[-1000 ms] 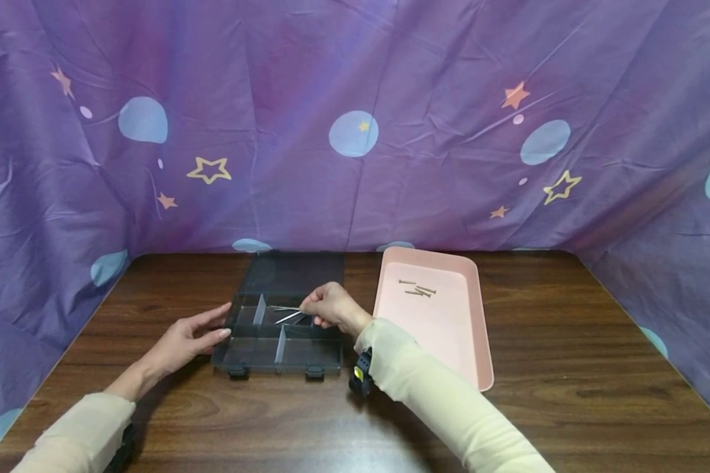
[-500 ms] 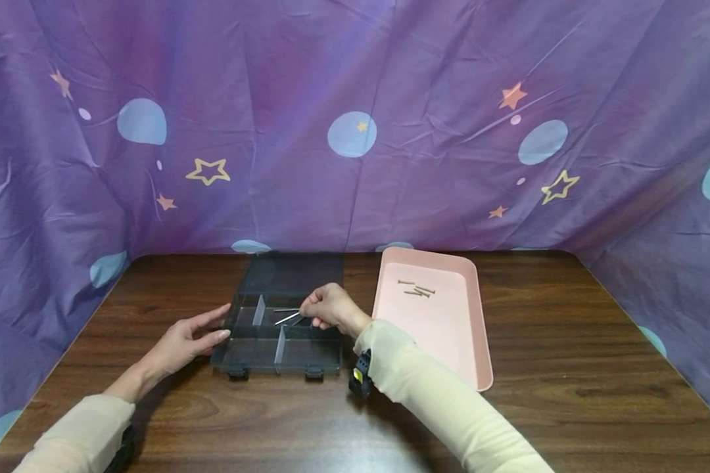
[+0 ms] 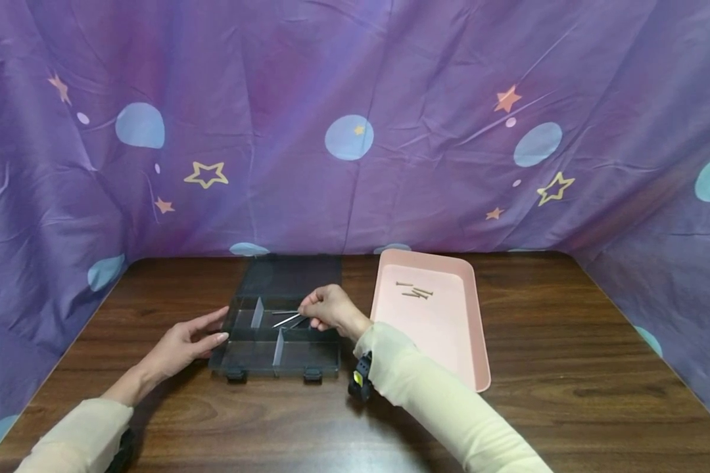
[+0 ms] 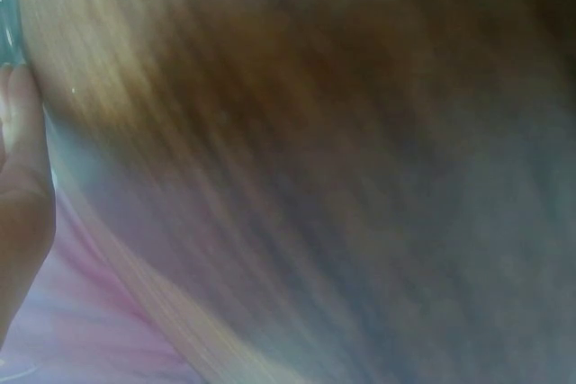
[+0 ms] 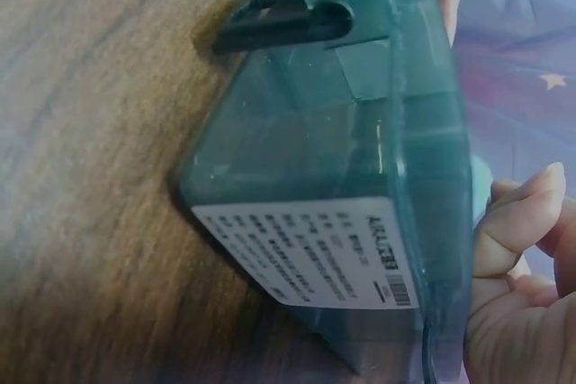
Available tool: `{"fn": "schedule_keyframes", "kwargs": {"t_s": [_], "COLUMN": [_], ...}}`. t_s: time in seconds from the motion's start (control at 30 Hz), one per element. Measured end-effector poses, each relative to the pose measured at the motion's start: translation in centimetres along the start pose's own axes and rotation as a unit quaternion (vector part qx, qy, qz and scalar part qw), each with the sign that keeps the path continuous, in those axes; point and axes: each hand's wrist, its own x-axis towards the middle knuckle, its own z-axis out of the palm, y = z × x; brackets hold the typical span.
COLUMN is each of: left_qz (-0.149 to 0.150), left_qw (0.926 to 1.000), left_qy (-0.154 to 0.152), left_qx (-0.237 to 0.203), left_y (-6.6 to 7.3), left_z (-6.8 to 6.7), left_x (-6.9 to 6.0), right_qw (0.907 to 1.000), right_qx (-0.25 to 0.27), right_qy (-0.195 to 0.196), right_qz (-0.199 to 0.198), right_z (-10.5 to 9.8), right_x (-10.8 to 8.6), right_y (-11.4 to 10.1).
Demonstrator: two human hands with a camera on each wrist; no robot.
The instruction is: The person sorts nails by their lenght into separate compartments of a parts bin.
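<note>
A dark translucent compartment box (image 3: pixel 245 355) lies with its lid (image 3: pixel 296 276) swung back. My left hand (image 3: pixel 177 348) touches its left side with fairly straight fingers; the left wrist view catches only part of this hand (image 4: pixel 22 159) at the edge. Over the box's back right compartment, my right hand (image 3: pixel 331 309) pinches the end of a thin silvery metal pin (image 3: pixel 285 320) that looks like a nail. More thin pins show under the fingertips, partly hidden by the hand. In the right wrist view, the curled fingers (image 5: pixel 522 231) are beside the box's rim; the pin is out of sight there.
To the right of the box stands a pink tray (image 3: pixel 482 341) with several brass-coloured screws (image 3: pixel 417 293) near its far end. White dividers (image 3: pixel 279 347) split the box. Its front latches (image 3: pixel 312 376) hang open. A purple curtain (image 3: pixel 355 197) rises behind the wooden table (image 3: pixel 568 355).
Both hands stay almost where they were, the right one still pinching over the compartment. The whole head view has shifted slightly.
</note>
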Motion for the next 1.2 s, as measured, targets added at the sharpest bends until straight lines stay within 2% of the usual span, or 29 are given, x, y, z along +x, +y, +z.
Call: {"fn": "schedule_keyframes", "kwargs": {"t_s": [0.23,0.4,0.57,0.73,0.93,1.0,1.2], "left_qz": [0.002,-0.002,-0.002,0.006,0.015,0.019,0.021], "left_qw": [1.0,1.0,1.0,1.0,0.9999,0.9997,0.9996], "left_qy": [-0.002,-0.001,-0.005,-0.003,0.005,0.006,0.003], "left_qx": [-0.001,-0.003,-0.005,-0.002,-0.006,-0.011,-0.021], "left_y": [-0.2,-0.3,-0.3,-0.3,-0.3,-0.4,-0.3], "left_z": [-0.1,0.0,0.0,-0.1,0.0,0.1,0.2], "left_x": [-0.1,0.0,-0.1,0.0,0.0,0.0,0.1], "right_qw": [0.9993,0.9974,0.9924,0.9862,0.9791,0.9766,0.9755], "right_qx": [0.024,0.044,0.075,0.097,0.12,0.122,0.08], "right_qy": [0.025,0.054,0.094,0.13,0.164,0.176,0.202], "right_qz": [-0.014,-0.02,-0.025,-0.03,0.006,0.019,0.033], "right_z": [-0.6,-2.3,-5.2,-9.1,-13.2,-14.1,-15.8], "right_x": [-0.2,-0.2,-0.4,-0.6,-1.0,-1.2,-1.5], "right_y": [-0.5,-1.2,-1.4,-1.0,0.4,1.0,3.0]}}
